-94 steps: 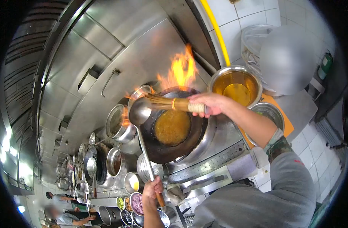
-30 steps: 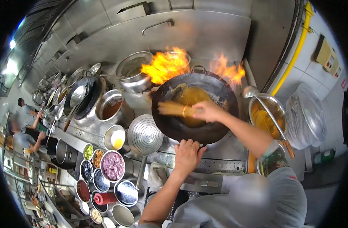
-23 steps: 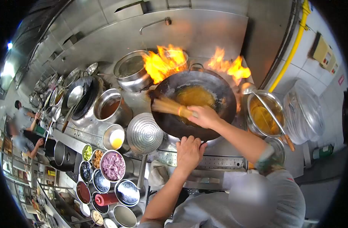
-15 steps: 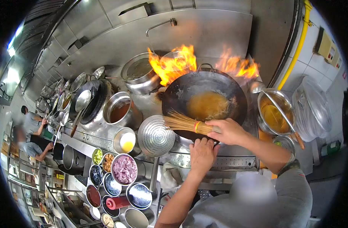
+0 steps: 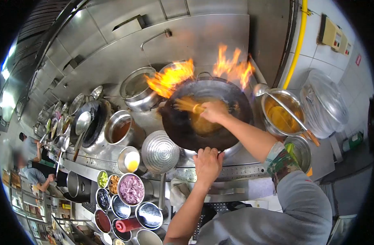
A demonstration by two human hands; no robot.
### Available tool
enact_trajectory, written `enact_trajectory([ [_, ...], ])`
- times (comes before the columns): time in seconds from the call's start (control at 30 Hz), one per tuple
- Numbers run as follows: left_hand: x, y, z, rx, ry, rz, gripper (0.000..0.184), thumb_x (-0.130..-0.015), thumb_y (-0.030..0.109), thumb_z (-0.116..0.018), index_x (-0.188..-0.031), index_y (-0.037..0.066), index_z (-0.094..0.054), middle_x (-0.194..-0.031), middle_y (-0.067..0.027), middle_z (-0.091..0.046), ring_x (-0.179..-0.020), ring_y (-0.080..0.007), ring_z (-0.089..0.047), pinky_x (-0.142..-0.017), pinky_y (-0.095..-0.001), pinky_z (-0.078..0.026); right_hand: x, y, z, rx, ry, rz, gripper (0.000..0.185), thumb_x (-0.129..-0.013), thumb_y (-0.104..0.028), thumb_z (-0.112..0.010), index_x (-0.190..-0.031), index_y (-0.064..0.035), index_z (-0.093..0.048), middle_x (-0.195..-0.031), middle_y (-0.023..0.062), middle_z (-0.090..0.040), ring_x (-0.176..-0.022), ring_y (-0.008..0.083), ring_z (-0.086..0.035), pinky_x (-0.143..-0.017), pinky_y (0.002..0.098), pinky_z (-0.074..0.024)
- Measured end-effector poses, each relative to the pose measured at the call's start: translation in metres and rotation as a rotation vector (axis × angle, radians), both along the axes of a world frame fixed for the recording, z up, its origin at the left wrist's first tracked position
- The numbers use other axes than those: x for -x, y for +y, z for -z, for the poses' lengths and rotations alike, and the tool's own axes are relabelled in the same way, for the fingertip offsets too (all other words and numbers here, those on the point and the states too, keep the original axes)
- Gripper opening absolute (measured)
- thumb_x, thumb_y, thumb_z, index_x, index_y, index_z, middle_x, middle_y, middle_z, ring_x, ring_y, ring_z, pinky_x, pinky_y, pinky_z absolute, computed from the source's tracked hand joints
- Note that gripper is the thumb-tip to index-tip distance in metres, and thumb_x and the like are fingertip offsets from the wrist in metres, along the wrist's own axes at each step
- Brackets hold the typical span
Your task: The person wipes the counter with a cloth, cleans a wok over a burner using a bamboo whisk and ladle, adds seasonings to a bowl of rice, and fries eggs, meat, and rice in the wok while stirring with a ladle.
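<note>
A large dark wok (image 5: 176, 130) sits on the burner with brownish liquid (image 5: 203, 122) in its bottom. My right hand (image 5: 214, 112) is wrapped around a bamboo wok brush (image 5: 186, 104), reaching over the middle of the wok. The brush's bristles are smeared by motion and point left, low inside the wok. At the near rim my left hand (image 5: 208, 164) grips the wok's edge, its fingers curled over; a handle there is hidden beneath them.
Flames (image 5: 172, 77) rise behind the wok. A perforated strainer (image 5: 160, 151) lies left of it, near a pot of brown liquid (image 5: 120, 127). On the right, a ladle (image 5: 285, 107) rests across a bowl of oil (image 5: 278, 118). Several ingredient containers (image 5: 131, 189) stand at lower left. Two people work far left.
My right hand has moved with the brush from the near rim further into the wok. My left hand stays at the near rim. The camera view has shifted slightly.
</note>
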State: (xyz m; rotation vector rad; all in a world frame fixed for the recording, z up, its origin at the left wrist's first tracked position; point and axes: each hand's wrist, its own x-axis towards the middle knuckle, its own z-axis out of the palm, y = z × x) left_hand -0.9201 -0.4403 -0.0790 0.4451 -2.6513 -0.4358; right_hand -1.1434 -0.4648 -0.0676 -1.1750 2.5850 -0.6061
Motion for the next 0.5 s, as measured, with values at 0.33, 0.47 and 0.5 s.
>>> enact_trajectory([
  [0.33, -0.002, -0.004, -0.004, -0.097, 0.055, 0.028, 0.018, -0.084, 0.024, -0.07, -0.087, 0.007, -0.064, -0.088, -0.0096, -0.06, -0.087, -0.0319, -0.056, -0.072, -0.0477, -0.04, -0.008, 0.129, -0.082, -0.58, 0.302, -0.043, 0.026, -0.082, -0.022, -0.062, -0.103, -0.0115, -0.074, -0.101, 0.0167, -0.072, -0.094, 0.0321, -0.071, -0.08, 0.0443, -0.057],
  [0.47, -0.014, -0.011, -0.018, -0.298, 0.21, 0.088, 0.041, -0.083, 0.017, -0.073, -0.118, 0.003, -0.059, -0.111, -0.0175, -0.06, -0.104, -0.037, -0.056, -0.088, -0.0496, -0.043, 0.015, 0.058, -0.046, -0.52, 0.393, 0.06, 0.024, -0.08, -0.017, -0.062, -0.1, -0.0093, -0.075, -0.103, 0.0179, -0.072, -0.097, 0.0335, -0.07, -0.082, 0.0434, -0.0565],
  [0.5, -0.027, -0.013, -0.017, -0.364, 0.318, 0.103, 0.051, -0.082, 0.015, -0.073, -0.128, 0.001, -0.056, -0.118, -0.0198, -0.059, -0.108, -0.0386, -0.056, -0.092, -0.0497, -0.043, 0.013, 0.057, -0.042, -0.524, 0.418, -0.04, 0.025, -0.081, -0.016, -0.062, -0.1, -0.0088, -0.075, -0.103, 0.0165, -0.072, -0.1, 0.0335, -0.069, -0.085, 0.0419, -0.0559],
])
